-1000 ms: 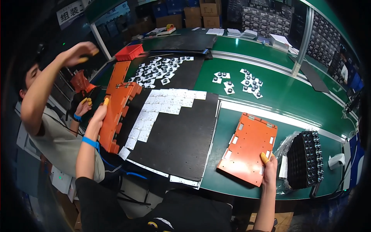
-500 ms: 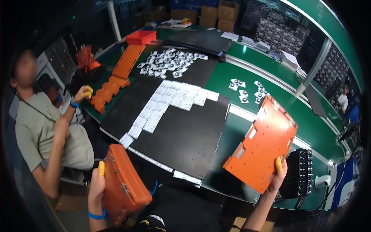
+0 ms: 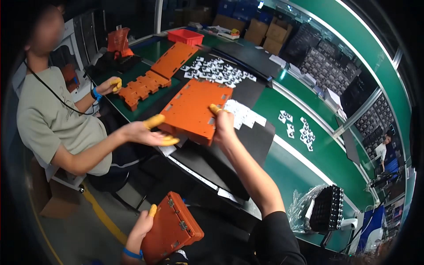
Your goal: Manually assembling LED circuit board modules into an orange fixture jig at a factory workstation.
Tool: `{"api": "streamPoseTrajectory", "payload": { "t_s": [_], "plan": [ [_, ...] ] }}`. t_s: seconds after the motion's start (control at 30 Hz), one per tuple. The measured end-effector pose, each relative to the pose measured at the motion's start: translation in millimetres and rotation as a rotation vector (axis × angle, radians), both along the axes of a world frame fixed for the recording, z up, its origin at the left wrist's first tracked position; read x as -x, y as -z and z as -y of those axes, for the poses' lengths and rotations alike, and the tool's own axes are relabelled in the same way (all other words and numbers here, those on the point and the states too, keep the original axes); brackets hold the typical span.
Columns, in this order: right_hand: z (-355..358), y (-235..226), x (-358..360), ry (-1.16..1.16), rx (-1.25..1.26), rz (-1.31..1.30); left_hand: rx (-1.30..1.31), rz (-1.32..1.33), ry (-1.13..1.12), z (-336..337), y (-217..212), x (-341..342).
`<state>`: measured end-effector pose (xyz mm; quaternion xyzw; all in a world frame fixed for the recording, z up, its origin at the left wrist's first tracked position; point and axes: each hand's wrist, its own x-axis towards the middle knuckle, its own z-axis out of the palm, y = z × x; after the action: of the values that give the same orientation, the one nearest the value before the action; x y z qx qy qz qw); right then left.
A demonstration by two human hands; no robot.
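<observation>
My right hand (image 3: 223, 124), yellow cover on a finger, grips the near right edge of a flat orange plastic tray (image 3: 194, 106) with slots along its sides. That tray is held out over the table, hiding part of the white boards. Low in front of me, my left hand (image 3: 142, 225) holds a second orange tray (image 3: 172, 227) with metal pieces along its side, tilted. A co-worker's open hand (image 3: 148, 132) with yellow finger covers is at the first tray's near left corner; whether it touches cannot be told.
White square boards (image 3: 245, 115) lie on a black mat (image 3: 260, 143); boards with dark round parts (image 3: 221, 73) lie beyond. Other orange trays (image 3: 143, 88) and a red bin (image 3: 185, 37) are at the far left. A black rack (image 3: 327, 207) and clear plastic wrap (image 3: 302, 207) are at right.
My right hand has carried its tray leftward across the table toward the co-worker, whose hand has reached out to it. My left hand's tray appears lower and farther right as the view shifted.
</observation>
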<state>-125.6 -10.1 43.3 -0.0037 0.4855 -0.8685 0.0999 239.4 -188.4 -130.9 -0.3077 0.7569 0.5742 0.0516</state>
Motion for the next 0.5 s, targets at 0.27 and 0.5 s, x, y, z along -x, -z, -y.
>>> {"api": "streamPoseTrajectory", "payload": {
  "t_s": [0.27,0.5],
  "plan": [
    [53.1,-16.8,23.9,-0.149,-0.086,-0.056,-0.227,0.089,-0.148,18.0,49.6,-11.7],
    [-4.9,-55.3,-74.6,-0.289,-0.702,-0.684,-0.128,0.032,-0.052,24.2,55.6,12.4]
  ]
}}
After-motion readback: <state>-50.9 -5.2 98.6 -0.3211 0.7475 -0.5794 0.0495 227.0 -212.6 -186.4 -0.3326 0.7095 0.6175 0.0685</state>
